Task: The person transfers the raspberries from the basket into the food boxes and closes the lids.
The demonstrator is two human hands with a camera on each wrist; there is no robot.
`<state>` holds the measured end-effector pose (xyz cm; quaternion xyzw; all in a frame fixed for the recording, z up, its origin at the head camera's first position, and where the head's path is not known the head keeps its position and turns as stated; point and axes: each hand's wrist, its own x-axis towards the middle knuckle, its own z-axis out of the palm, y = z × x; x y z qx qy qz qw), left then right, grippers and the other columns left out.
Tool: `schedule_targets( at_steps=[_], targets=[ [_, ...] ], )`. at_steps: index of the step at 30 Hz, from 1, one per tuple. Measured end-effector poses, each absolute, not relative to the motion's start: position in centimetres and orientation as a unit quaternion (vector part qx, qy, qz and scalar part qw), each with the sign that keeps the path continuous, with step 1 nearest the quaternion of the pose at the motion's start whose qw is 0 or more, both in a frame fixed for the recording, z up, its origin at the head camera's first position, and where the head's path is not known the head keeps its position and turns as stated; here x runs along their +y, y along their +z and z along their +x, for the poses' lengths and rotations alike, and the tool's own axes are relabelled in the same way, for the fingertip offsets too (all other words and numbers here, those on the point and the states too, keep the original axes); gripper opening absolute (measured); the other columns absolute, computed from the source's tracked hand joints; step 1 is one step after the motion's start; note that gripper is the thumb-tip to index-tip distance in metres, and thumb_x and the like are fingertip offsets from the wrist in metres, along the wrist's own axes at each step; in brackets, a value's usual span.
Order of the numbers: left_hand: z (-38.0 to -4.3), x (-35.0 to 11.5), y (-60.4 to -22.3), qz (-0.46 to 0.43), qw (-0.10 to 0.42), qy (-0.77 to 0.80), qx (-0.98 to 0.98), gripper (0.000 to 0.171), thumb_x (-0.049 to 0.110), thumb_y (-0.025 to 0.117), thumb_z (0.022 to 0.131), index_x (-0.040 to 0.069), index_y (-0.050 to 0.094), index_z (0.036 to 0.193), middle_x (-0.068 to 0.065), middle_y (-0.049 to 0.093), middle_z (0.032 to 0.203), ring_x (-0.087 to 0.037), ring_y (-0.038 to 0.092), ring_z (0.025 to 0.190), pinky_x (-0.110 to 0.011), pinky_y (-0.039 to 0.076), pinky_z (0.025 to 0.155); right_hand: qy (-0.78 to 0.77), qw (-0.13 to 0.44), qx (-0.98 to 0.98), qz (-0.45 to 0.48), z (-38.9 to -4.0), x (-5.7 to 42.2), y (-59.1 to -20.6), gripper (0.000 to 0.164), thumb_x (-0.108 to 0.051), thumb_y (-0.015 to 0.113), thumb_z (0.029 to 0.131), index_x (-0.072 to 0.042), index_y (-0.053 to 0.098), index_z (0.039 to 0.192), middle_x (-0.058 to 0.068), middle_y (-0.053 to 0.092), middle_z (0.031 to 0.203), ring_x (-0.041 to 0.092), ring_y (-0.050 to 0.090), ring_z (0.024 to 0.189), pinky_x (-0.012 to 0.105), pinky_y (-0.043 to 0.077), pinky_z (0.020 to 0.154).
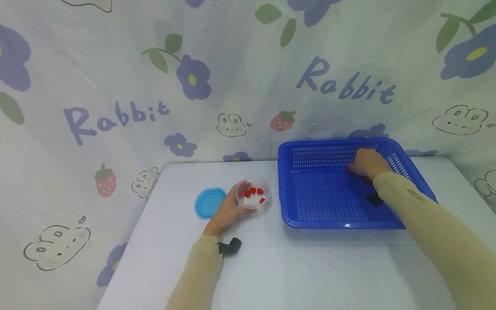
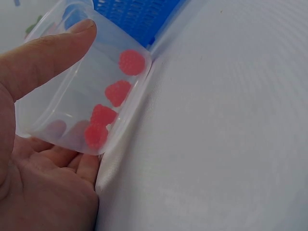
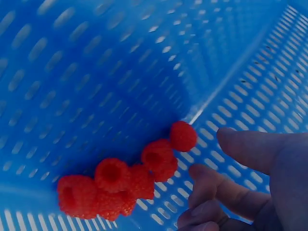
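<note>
My left hand (image 1: 226,214) holds a clear plastic tub (image 2: 89,82) on the table, with the thumb over its rim and the fingers around the lower side. Several red raspberries (image 2: 118,93) lie along the bottom of the tub. Inside a blue basket (image 1: 325,193), my right hand (image 1: 369,163) is reaching near the far right. In the right wrist view its thumb and forefinger are apart, with nothing between them. A cluster of raspberries (image 3: 140,181) lies just beyond those fingertips against the basket's slotted surface, and one single raspberry (image 3: 183,136) is closest to the thumb.
A light blue round lid (image 1: 210,202) lies on the white table (image 1: 294,271), left of the tub and beside the left hand. The basket's raised rim (image 1: 283,185) stands to the right of the tub. A printed curtain (image 1: 232,77) hangs behind the table.
</note>
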<state>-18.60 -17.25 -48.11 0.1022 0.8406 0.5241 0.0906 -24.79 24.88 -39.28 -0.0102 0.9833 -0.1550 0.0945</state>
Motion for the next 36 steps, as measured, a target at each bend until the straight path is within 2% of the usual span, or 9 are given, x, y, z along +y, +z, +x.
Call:
schedule_targets(
  at_steps=[4,7,14,24,36],
  targets=[
    [-18.7,-17.3,-48.3,0.1,0.089,0.522,0.842,0.089,0.041,0.081,0.067,0.036,0.03,0.14,0.021,0.043,0.136,-0.005,0.031,0.131,-0.052,0.025,0.107,-0.131,0.086,0.987,-0.02,-24.9,24.8,-40.0,0.038,-0.022,0.057,0.085,0.014,0.058,0.096,0.033,0.06,0.091,0.039,0.06,0.069,0.053,0.05,0.059],
    [-18.7,-17.4,-48.3,0.098,0.091,0.523,0.842,0.09,0.042,0.081,0.067,0.037,0.029,0.14,0.022,0.043,0.135,-0.006,0.031,0.132,-0.054,0.024,0.107,-0.114,0.085,0.99,-0.024,-25.1,24.8,-40.3,0.042,-0.022,0.059,0.085,0.016,0.057,0.101,0.035,0.059,0.095,0.044,0.059,0.078,0.059,0.048,0.066],
    [-18.5,-17.3,-48.1,0.097,0.093,0.522,0.842,0.09,0.043,0.081,0.066,0.036,0.03,0.14,0.022,0.043,0.135,-0.006,0.031,0.131,-0.054,0.026,0.106,-0.106,0.098,0.989,-0.014,-25.2,24.8,-40.7,0.037,-0.023,0.062,0.083,0.013,0.059,0.092,0.027,0.061,0.081,0.036,0.059,0.068,0.053,0.05,0.057],
    [-18.5,-17.3,-47.9,0.104,0.095,0.527,0.838,0.089,0.046,0.08,0.066,0.036,0.031,0.14,0.019,0.042,0.137,-0.008,0.031,0.132,-0.052,0.026,0.107,-0.102,0.102,0.989,-0.02,-25.3,24.9,-40.9,0.04,-0.025,0.063,0.081,0.013,0.059,0.094,0.032,0.06,0.09,0.046,0.059,0.079,0.058,0.049,0.062],
    [-18.4,-17.4,-48.0,0.112,0.09,0.533,0.834,0.087,0.043,0.08,0.067,0.037,0.031,0.14,0.018,0.044,0.137,-0.006,0.031,0.132,-0.052,0.024,0.108,-0.105,0.117,0.987,-0.016,-25.1,24.8,-40.7,0.037,-0.023,0.067,0.078,0.011,0.061,0.091,0.03,0.062,0.088,0.041,0.059,0.076,0.06,0.048,0.067]
  ],
)
